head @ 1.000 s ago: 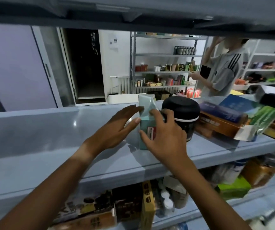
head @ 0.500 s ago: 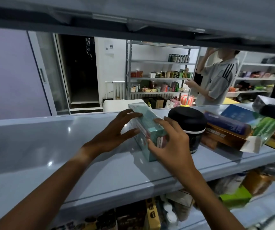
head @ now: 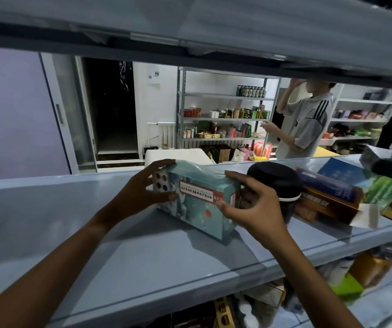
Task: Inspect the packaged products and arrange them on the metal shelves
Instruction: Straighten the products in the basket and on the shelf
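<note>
Hands hold one pale green printed cardboard box (head: 198,204) on the grey metal shelf (head: 124,252). The left hand (head: 140,192) grips its left end and the right hand (head: 249,207) grips its right end. The box looks nearly placed. A round black jar (head: 276,183) sits just beside it on the right, so little room there. The left side of the shelf is open. More boxes (head: 332,197) lie further right.
</note>
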